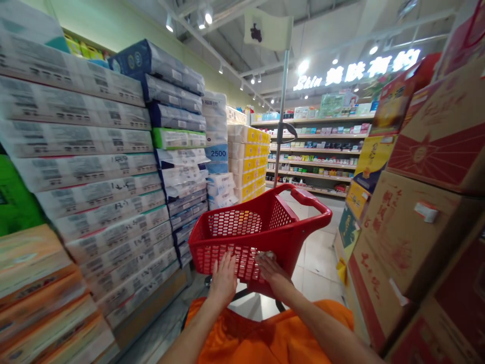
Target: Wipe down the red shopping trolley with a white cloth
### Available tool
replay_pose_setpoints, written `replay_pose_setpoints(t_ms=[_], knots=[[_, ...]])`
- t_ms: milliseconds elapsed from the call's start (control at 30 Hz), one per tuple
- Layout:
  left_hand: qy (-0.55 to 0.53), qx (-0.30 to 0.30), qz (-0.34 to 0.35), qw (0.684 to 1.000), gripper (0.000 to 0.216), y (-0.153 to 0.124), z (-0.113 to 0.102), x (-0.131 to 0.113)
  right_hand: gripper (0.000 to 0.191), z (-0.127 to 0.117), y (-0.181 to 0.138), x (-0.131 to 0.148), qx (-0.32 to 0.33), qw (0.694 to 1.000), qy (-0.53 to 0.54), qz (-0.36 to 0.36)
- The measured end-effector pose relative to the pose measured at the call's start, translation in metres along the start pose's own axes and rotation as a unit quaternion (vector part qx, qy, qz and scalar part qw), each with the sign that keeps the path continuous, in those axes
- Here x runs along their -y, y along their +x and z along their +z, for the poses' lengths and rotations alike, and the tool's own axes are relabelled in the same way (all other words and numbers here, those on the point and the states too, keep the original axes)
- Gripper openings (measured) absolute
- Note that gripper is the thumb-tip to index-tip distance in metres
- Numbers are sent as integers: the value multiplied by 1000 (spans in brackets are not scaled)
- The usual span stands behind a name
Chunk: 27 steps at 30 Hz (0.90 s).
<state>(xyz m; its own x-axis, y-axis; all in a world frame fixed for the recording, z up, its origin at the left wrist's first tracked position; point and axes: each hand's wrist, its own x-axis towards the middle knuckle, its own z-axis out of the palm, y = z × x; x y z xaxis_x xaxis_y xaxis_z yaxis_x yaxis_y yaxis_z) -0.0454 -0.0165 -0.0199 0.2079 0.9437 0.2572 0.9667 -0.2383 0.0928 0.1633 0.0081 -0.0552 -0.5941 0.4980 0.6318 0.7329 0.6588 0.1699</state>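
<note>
A red plastic shopping cart basket with a mesh wall stands in front of me in a store aisle. My left hand lies flat against its near wall, fingers stretched out. My right hand rests on the same wall a little to the right, pressing a small pale cloth or wipe against the plastic. Orange fabric covers my lap below both arms. A metal pole with a small white flag rises behind the basket.
Tall stacks of wrapped tissue packs wall the left side. Stacked cardboard boxes wall the right. Stocked shelves stand at the aisle's far end under a lit sign. Pale floor tiles run between the two sides.
</note>
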Motion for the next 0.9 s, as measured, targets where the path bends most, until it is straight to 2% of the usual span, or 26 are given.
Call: replay_pose_setpoints(t_ms=[67, 200, 267, 433, 533, 633, 700, 800, 900], knots=[[6, -10, -14, 1000, 59, -2, 2, 11, 37, 3, 16, 13, -16, 1000, 9, -26], [27, -40, -58, 997, 58, -8, 3, 39, 35, 9, 78, 31, -78, 996, 3, -31], [42, -39, -84, 995, 59, -14, 4, 56, 33, 27, 91, 41, -68, 996, 0, -54], [76, 8, -147, 986, 57, -37, 12, 98, 26, 83, 93, 82, -6, 990, 22, -140], [84, 36, -196, 976, 57, -48, 16, 117, 30, 91, 131, 106, -15, 986, 28, -164], [81, 43, -217, 972, 57, -56, 16, 128, 31, 95, 165, 119, -17, 988, 22, -153], [76, 36, -213, 973, 56, -60, 14, 131, 30, 104, 162, 123, 9, 990, 19, -140], [68, 26, -206, 976, 57, -61, 10, 133, 26, 115, 130, 124, 54, 988, 20, -144], [60, 18, -206, 977, 57, -57, 8, 131, 27, 103, 119, 116, 37, 986, 24, -162]])
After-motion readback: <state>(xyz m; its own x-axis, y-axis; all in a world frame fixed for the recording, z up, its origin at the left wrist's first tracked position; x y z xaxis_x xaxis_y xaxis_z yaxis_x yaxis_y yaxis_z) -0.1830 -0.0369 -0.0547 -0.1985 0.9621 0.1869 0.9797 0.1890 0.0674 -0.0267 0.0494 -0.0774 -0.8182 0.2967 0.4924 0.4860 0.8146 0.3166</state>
